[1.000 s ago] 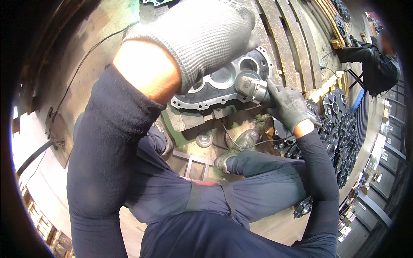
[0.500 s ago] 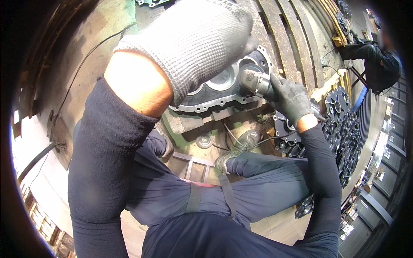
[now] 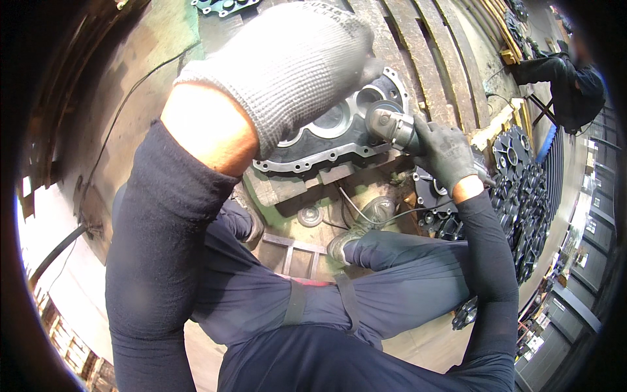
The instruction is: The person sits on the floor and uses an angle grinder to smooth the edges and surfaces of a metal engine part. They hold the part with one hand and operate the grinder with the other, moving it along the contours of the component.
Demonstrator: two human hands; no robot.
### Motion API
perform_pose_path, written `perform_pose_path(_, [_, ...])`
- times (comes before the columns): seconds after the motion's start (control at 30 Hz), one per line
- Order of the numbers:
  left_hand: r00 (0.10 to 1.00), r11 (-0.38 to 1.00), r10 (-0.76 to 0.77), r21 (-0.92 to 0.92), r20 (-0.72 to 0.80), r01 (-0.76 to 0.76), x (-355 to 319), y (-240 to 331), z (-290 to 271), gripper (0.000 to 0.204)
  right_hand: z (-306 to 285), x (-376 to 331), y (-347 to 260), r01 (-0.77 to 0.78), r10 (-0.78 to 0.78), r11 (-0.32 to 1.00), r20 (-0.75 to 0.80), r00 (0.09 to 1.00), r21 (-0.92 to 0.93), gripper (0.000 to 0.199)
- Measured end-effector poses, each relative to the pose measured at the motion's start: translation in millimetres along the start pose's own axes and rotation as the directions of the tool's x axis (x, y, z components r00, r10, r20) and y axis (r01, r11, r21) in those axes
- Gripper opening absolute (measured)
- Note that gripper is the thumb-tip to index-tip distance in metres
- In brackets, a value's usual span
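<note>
A dark metal casting (image 3: 320, 153) with round bores and a pale, bolt-holed flange lies in front of me. My right hand (image 3: 447, 154), in a dark grey work glove, is wrapped round the body of an angle grinder (image 3: 390, 128). The grinder's head and disc are over the right part of the casting, beside a bore; whether the disc touches metal I cannot make out. My left hand (image 3: 294, 62), in a light grey knitted glove, reaches across the casting's left and far side. Its fingers are turned away and hidden, so their grip does not show.
The casting rests on a wooden pallet (image 3: 418, 65). A cable (image 3: 418, 210) runs low near my shoes, by a round metal disc (image 3: 310, 215) and a metal frame (image 3: 294, 245). Stacked dark castings (image 3: 513, 176) stand at right. Another person (image 3: 575, 91) sits at far right.
The grinder has shifted slightly toward me over the casting, showing more of the bore beyond it. My left hand has moved a little left in view.
</note>
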State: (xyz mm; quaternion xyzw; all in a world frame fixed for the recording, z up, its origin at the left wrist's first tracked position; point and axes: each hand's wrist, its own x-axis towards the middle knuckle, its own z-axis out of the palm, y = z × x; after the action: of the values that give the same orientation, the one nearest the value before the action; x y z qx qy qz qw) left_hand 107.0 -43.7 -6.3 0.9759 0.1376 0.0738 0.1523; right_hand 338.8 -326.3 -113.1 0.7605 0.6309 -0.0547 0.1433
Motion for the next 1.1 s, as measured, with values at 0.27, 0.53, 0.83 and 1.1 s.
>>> perform_pose_path(0.27, [0.999,1.000,-0.018,-0.016,0.045,0.019,5,8,3,0.049,3,-5,35,-0.153,0.159,0.986,0.097,0.982,-0.067,0.074])
perform_pose_path(0.53, [0.998,0.999,-0.033,-0.039,0.058,0.035,9,14,4,0.047,2,-21,39,-0.136,0.137,0.989,-0.010,0.991,0.055,0.085])
perform_pose_path(0.83, [0.995,0.997,-0.044,-0.059,0.092,0.050,13,18,3,0.046,2,-12,28,-0.051,0.050,0.999,0.072,0.996,0.004,0.087])
perform_pose_path(1.1, [0.996,0.993,-0.050,-0.103,0.080,0.058,13,15,1,0.043,5,0,51,-0.212,0.217,0.971,-0.038,0.975,0.114,0.074])
